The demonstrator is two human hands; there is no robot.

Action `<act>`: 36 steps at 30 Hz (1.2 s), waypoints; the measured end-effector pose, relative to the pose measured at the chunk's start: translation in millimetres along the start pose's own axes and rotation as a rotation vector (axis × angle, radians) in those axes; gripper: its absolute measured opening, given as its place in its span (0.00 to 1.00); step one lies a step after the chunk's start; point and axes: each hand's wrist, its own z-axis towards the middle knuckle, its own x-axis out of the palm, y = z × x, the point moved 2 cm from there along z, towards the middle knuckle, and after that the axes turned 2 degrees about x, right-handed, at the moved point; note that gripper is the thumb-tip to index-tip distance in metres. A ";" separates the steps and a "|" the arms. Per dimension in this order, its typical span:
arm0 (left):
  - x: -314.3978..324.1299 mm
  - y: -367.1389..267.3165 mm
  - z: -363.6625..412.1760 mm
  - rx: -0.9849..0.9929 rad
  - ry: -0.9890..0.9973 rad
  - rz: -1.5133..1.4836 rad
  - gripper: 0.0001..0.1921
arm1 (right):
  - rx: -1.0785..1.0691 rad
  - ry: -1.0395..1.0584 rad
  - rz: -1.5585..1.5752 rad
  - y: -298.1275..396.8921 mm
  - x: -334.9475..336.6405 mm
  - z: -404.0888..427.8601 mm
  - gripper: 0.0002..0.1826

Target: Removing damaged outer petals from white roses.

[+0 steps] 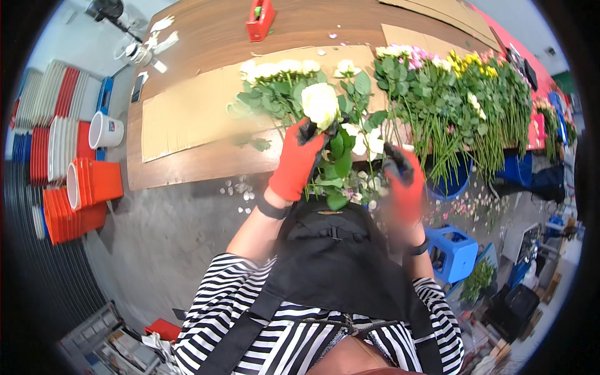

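Observation:
A large white rose (320, 104) is upright in my left hand (300, 152), which wears a red glove with black fingertips and closes just under the bloom. Its green leaves (341, 159) hang below. My right hand (404, 180), gloved alike and slightly blurred, is to the right of the stem with its fingers apart; white petals (370, 143) lie beyond it or fall there, I cannot tell which. Behind my left hand, a row of white roses (281, 69) rests on a cardboard sheet (187, 108). A smaller white rose cluster (347, 68) lies beside that row.
Bunches of pink, white and yellow roses (450, 93) cover the table's right side, stems over its edge. A red tape dispenser (260, 21) stands at the back. Blue buckets (452, 180), a blue stool (452, 253) and scattered petals are below; orange buckets (96, 183) stand left.

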 end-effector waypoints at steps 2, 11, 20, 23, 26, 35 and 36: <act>-2.0 13.7 -15.8 0.026 -0.062 0.162 0.30 | -0.224 -0.039 -0.108 50.3 7.5 9.2 0.24; 27.5 7.7 -45.7 0.226 -0.135 0.393 0.28 | -0.342 -0.240 -0.230 79.5 42.9 12.2 0.20; 24.6 -15.8 -43.2 0.131 -0.215 0.049 0.26 | 0.117 0.001 0.445 64.4 15.0 15.0 0.19; 16.7 -8.0 -31.8 0.179 -0.087 0.126 0.26 | -0.181 -0.086 0.049 86.9 13.5 14.3 0.21; 39.8 -23.2 -40.4 0.259 -0.114 0.095 0.20 | -0.320 -0.123 -0.148 98.5 23.6 18.2 0.21; 30.6 -8.8 -51.7 0.301 -0.146 0.160 0.27 | 0.079 -0.095 0.511 88.8 49.6 18.6 0.18; 30.5 -9.0 -50.0 0.173 -0.140 0.047 0.29 | 0.179 -0.141 0.566 67.7 48.8 19.8 0.18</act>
